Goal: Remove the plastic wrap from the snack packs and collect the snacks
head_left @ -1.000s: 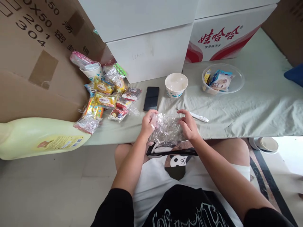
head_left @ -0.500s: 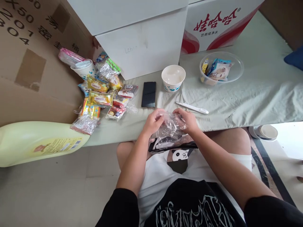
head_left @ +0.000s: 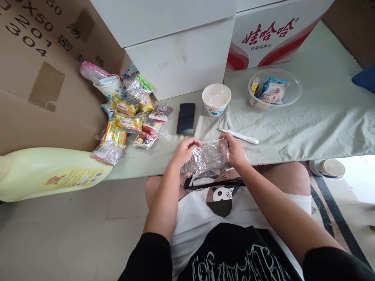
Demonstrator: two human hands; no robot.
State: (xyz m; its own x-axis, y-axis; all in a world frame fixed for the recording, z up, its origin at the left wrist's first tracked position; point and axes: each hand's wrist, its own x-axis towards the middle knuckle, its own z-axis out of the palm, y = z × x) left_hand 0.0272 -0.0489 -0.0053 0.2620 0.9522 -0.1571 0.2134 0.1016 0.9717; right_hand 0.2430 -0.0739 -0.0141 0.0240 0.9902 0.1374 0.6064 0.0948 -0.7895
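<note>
A crinkled sheet of clear plastic film [head_left: 208,156] stretches between my hands over my lap, at the table's front edge. My left hand [head_left: 185,152] pinches its left side, and my right hand [head_left: 233,150] is closed on its right side. Just beyond my right hand lies a white-handled knife-like tool [head_left: 240,136]. A black phone [head_left: 186,118] rests flat beyond my left hand. Behind the tool stands a white paper bowl [head_left: 216,100] with a blue pattern, upright.
Wrapped snacks [head_left: 127,121] pile up at the left beside a paper cup [head_left: 109,88]. A yellow-green bottle [head_left: 52,173] lies at the front left. White cartons [head_left: 178,58] stand behind. A clear plastic bowl [head_left: 295,93] holding snack packets sits at the right.
The plastic film, bunched up before, is now spread flatter and wider between my hands. My left hand has shifted slightly left. The whole view has tilted a little.
</note>
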